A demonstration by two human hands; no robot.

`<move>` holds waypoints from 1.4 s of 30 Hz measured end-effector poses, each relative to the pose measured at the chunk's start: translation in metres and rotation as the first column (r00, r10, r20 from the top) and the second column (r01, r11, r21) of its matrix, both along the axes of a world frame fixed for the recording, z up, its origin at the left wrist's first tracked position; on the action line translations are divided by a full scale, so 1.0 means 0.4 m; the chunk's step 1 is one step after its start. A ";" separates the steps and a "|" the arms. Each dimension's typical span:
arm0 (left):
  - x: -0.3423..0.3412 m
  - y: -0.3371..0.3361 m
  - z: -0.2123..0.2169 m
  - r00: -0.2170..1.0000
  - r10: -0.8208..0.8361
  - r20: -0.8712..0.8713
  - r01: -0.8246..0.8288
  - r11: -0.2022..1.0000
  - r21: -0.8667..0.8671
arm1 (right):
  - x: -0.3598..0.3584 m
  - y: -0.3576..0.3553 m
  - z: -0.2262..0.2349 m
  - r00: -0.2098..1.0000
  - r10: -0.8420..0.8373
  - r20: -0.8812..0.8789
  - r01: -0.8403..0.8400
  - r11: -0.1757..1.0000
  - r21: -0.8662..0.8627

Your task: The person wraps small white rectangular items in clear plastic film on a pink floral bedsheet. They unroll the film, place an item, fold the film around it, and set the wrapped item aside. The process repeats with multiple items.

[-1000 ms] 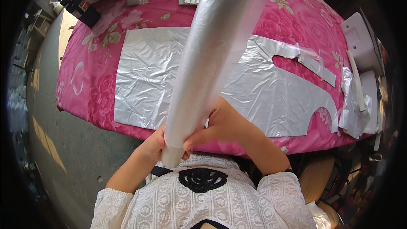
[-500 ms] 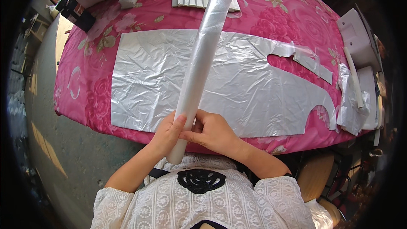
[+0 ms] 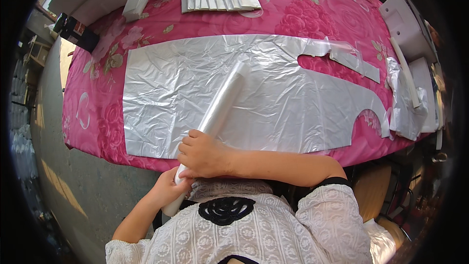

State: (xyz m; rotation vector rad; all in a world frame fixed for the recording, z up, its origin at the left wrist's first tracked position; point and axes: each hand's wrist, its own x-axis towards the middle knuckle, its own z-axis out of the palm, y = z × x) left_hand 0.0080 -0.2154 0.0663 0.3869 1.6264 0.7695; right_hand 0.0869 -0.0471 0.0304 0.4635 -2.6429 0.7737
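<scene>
A long roll of translucent white plastic film (image 3: 221, 103) slants from near my lap toward the far right. My right hand (image 3: 202, 154) is closed around its lower part, with that forearm lying across the table's front edge. Lower down, close to my body, my left hand (image 3: 169, 189) grips the same roll; some of its fingers are hidden. Under the roll's upper part, a large crinkled plastic sheet (image 3: 288, 105) lies flat, with curved cut-outs at its right end, like an apron. I cannot tell whether the roll touches it.
On the pink flowered tablecloth (image 3: 312, 19), a row of folded white packets (image 3: 222, 1) lies at the back. A dark bottle (image 3: 78, 34) stands at the far left near white stacks (image 3: 135, 7). White foam boxes (image 3: 405, 24) and crumpled plastic (image 3: 403, 110) line the right edge.
The roll has tipped lower and its top end has come down over the sheet. My right hand now wraps over it, while my left hand has moved down toward its near end.
</scene>
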 end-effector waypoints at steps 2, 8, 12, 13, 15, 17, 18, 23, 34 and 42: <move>-0.006 -0.015 0.002 0.997 -0.027 0.067 0.024 0.999 0.039 | 0.007 0.076 0.010 0.999 0.007 0.038 -0.011 0.995 0.098; -0.037 -0.052 -0.029 0.953 -0.068 0.294 0.054 0.997 0.055 | 0.032 0.337 -0.008 0.891 -0.361 -0.276 0.400 0.911 0.098; -0.051 -0.066 -0.040 0.908 -0.068 0.414 0.050 0.997 0.053 | 0.063 0.430 0.017 0.751 -0.626 0.212 0.659 0.684 -0.313; -0.053 -0.068 -0.045 0.899 -0.079 0.431 0.059 0.997 0.060 | 0.067 0.439 0.032 0.710 -0.569 0.415 0.704 0.573 -0.419; -0.058 -0.071 -0.040 0.892 -0.072 0.445 0.056 0.997 0.047 | 0.053 0.444 0.044 0.669 -0.331 0.665 0.736 0.417 -0.533; -0.062 -0.069 -0.048 0.877 -0.074 0.476 0.056 0.997 0.053 | 0.046 0.448 0.039 0.619 -0.114 0.777 0.770 0.283 -0.572; -0.065 -0.072 -0.054 0.866 -0.073 0.494 0.052 0.997 0.058 | 0.048 0.444 0.045 0.630 -0.081 0.772 0.753 0.307 -0.582; -0.064 -0.079 -0.060 0.864 -0.065 0.499 0.044 0.998 0.053 | 0.053 0.426 0.054 0.659 -0.008 0.752 0.706 0.350 -0.615; -0.145 -0.181 -0.017 0.815 -0.308 0.491 0.366 0.930 -0.023 | 0.310 0.791 0.035 0.325 -0.821 0.470 0.935 0.206 -0.287; -0.170 0.123 0.101 0.546 -0.752 -0.368 0.787 0.612 -0.081 | 0.170 0.665 0.055 0.533 -0.700 0.475 0.846 0.439 -0.302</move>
